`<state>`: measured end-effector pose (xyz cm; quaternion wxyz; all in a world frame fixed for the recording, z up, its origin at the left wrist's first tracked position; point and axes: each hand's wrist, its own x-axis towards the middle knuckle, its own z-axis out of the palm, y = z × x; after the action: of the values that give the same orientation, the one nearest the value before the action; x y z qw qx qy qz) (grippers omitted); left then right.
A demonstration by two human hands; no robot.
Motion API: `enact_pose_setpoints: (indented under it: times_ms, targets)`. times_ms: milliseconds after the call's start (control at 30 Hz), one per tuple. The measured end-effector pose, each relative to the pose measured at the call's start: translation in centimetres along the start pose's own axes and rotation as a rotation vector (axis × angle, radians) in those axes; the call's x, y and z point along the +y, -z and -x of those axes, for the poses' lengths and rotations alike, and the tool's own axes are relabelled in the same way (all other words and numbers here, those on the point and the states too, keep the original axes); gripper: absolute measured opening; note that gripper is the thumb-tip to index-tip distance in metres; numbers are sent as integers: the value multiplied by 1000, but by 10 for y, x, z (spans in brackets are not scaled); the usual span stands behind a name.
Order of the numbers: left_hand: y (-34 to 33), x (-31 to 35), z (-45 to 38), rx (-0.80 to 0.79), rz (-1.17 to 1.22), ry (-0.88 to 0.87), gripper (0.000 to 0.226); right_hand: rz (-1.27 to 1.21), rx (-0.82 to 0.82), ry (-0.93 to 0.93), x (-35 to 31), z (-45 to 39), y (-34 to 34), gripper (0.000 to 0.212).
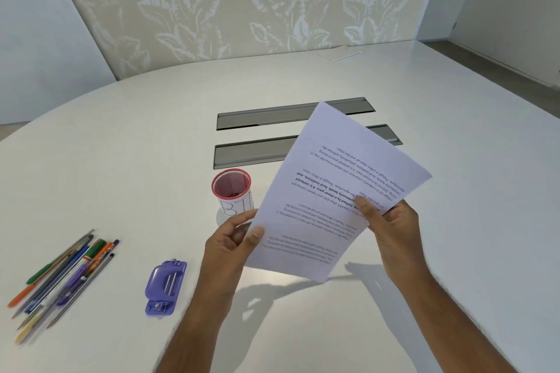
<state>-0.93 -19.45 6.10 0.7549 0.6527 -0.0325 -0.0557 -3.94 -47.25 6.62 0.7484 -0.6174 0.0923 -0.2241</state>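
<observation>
Both forearms reach forward over the tabletop (pixel 303 327), the left hand (pixel 233 239) pinching the lower left edge of the sheets of paper (pixel 339 191) between thumb and curled fingers, the right hand (pixel 391 227) gripping their right edge with the thumb on top. A red mesh cup (pixel 231 188) stands just behind the left hand, partly hidden by the paper; a purple hole punch (pixel 165 288) and a bunch of pens (pixel 63 278) lie further left. The printed paper is held tilted above the tabletop, between both hands, covering part of two grey slots (pixel 257 118).
</observation>
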Motion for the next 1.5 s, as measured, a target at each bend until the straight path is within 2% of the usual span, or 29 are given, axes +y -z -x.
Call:
enact_pose_setpoints:
  times_ms: [167,267,400,600,800,900,1033,1200,1367,1500]
  targets:
    - [-4,3,0,-154,-165,-4,31,179,-10,64,-17,2,-9,21]
    - [-11,13,-2,-194,-213,-13,22,266,-70,128,-30,5,-19,8]
    - [-17,32,-7,-181,-258,-37,19,265,-138,188,-47,9,-30,17]
    - [-25,47,-12,-138,-263,-80,17,239,-118,256,-62,10,-39,22]
    - [-24,23,-3,-219,-266,7,22,237,-173,99,-30,15,-31,25]
    - [-23,22,-1,-191,-220,18,24,234,-205,36,-17,18,-28,25]
    - [-24,25,-2,-180,-222,-37,24,204,-192,44,-17,18,-26,17]
    - [-27,15,1,-214,-225,-10,28,266,-183,4,-5,22,-22,17]
    - [-24,12,3,-190,-222,-31,27,269,-193,33,-3,25,-21,18]
    - [-28,5,5,-174,-249,-1,34,279,-163,-13,6,29,-22,22]
